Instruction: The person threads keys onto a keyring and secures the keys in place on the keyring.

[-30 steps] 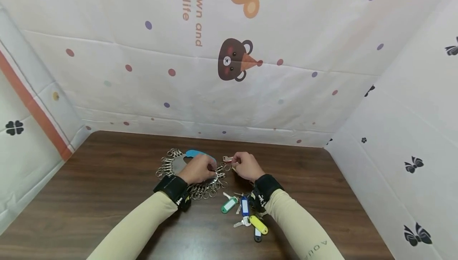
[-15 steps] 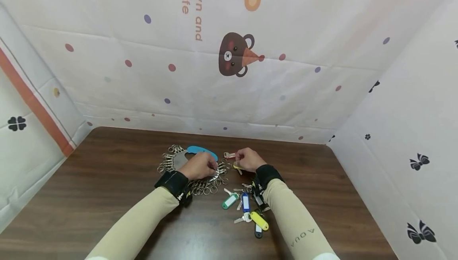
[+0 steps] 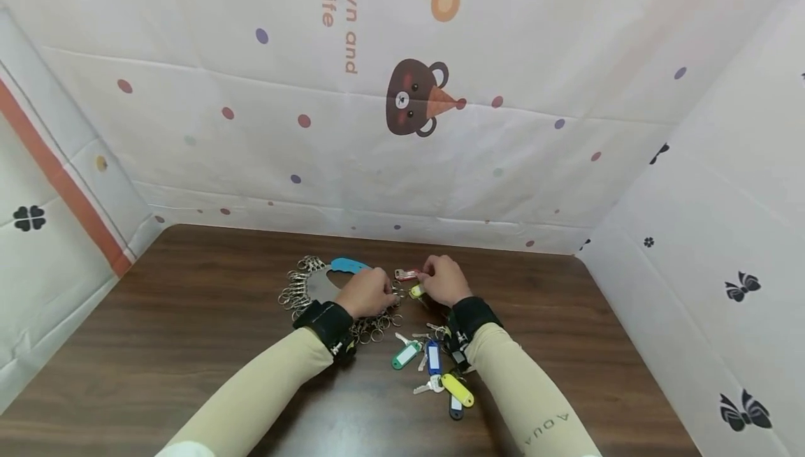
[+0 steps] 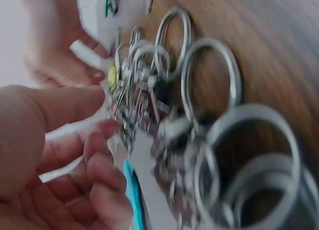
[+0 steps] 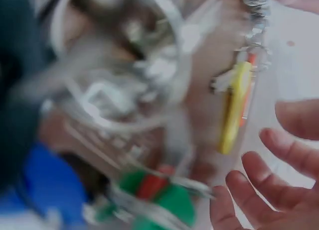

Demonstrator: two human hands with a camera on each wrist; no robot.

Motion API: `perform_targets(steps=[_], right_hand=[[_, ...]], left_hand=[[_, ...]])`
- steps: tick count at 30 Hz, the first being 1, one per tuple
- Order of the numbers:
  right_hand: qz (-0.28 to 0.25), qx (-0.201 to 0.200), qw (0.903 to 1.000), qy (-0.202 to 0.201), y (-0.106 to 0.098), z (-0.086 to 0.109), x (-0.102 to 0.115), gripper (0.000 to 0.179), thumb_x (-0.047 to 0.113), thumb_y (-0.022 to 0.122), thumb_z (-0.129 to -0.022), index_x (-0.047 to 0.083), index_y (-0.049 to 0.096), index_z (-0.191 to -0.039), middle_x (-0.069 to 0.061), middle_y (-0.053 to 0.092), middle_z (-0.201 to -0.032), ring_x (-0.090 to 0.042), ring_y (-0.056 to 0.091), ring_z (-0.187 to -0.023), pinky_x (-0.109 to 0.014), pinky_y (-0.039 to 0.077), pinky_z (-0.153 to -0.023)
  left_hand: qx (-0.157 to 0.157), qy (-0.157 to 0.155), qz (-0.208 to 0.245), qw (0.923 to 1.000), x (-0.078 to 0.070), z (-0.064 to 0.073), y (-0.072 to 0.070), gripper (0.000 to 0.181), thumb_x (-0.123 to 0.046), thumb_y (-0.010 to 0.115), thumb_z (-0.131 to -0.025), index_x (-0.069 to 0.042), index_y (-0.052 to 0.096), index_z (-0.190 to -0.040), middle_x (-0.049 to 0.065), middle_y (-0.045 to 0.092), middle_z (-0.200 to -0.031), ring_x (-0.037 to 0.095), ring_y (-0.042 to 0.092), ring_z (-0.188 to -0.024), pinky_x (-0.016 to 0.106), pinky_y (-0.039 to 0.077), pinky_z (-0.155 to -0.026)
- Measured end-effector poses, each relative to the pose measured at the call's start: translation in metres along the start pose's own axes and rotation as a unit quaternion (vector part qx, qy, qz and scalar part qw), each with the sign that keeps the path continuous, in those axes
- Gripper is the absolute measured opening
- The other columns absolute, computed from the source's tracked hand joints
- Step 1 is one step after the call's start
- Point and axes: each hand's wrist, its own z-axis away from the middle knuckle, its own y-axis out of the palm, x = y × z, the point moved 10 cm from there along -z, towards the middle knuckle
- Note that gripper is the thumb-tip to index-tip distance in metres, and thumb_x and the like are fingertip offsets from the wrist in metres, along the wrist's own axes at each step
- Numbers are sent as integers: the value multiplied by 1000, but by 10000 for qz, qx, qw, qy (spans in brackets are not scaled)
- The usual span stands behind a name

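Note:
A grey metal key holder plate (image 3: 319, 288) with a light blue handle (image 3: 348, 265) lies on the table, its edge lined with metal clips and split rings (image 4: 212, 65). My left hand (image 3: 367, 293) is over the right side of the holder, thumb and fingertips (image 4: 110, 128) apart beside the clips. To its right, my right hand (image 3: 443, 280) is beside a yellow key tag (image 3: 417, 291) and a red key tag (image 3: 405, 274). In the right wrist view, the right fingers (image 5: 254, 165) are spread apart from the yellow tag, with nothing between them.
Several tagged keys lie nearer the front: a green tag (image 3: 407, 355), a blue tag (image 3: 434, 358), another yellow tag (image 3: 457, 390) and a black tag (image 3: 455, 408). The brown table (image 3: 189, 345) is bounded by printed cloth walls (image 3: 302, 156).
My left hand has shifted right along the holder's clips. The right hand has drawn back slightly from the yellow key tag, and more of that tag shows.

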Motion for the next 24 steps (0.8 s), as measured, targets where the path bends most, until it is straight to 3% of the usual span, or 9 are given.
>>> perform_targets(steps=[3, 7, 12, 16, 22, 24], right_hand=[[-299, 21, 9995, -8, -11, 8, 4, 13, 11, 65, -100, 4, 70, -91, -9, 65, -85, -19, 53, -70, -27, 41, -61], [-341, 486, 9982, -110, -20, 19, 8, 15, 10, 63, -101, 2, 70, -90, -7, 63, -80, -18, 50, -65, -28, 40, -61], [273, 1323, 9908, -87, -17, 31, -1, 9, 11, 69, -98, 10, 70, -89, -3, 63, -84, -19, 54, -73, -30, 44, -66], [777, 1821, 9800, -209, -8, 43, -8, 7, 12, 76, -93, 13, 71, -89, 0, 66, -83, -17, 56, -74, -30, 45, -67], [1213, 1804, 9757, -257, -11, 55, -12, 18, 10, 83, -85, 13, 66, -80, 1, 61, -76, -17, 54, -67, -29, 41, -61], [1348, 1802, 9736, -394, -10, 58, -12, 21, 7, 83, -84, 14, 64, -77, 1, 59, -74, -16, 53, -67, -28, 41, -60]], left_hand=[[-17, -78, 33, 10000, -2, 0, 5, 49, -14, 75, -95, -17, 51, -52, -9, 38, -46, 9, 40, -44, 24, 34, -52], [-94, -57, 182, 9998, -3, -1, 8, 53, -5, 70, -94, -19, 43, -51, -8, 34, -46, 9, 36, -44, 25, 35, -55], [24, -153, 296, 9994, -1, 0, 9, 56, -6, 67, -94, -20, 40, -47, -9, 29, -44, 10, 31, -42, 25, 32, -55], [198, -200, 698, 9972, -1, 3, 8, 58, -10, 64, -96, -20, 40, -44, -9, 29, -42, 11, 29, -40, 26, 35, -57], [390, -90, 1611, 9861, -1, 6, 5, 53, -9, 59, -100, -15, 42, -50, -6, 29, -49, 12, 25, -45, 27, 31, -56], [328, -130, 1810, 9829, 2, 7, 3, 44, -9, 60, -99, -11, 54, -56, -5, 42, -55, 12, 31, -47, 26, 32, -55]])
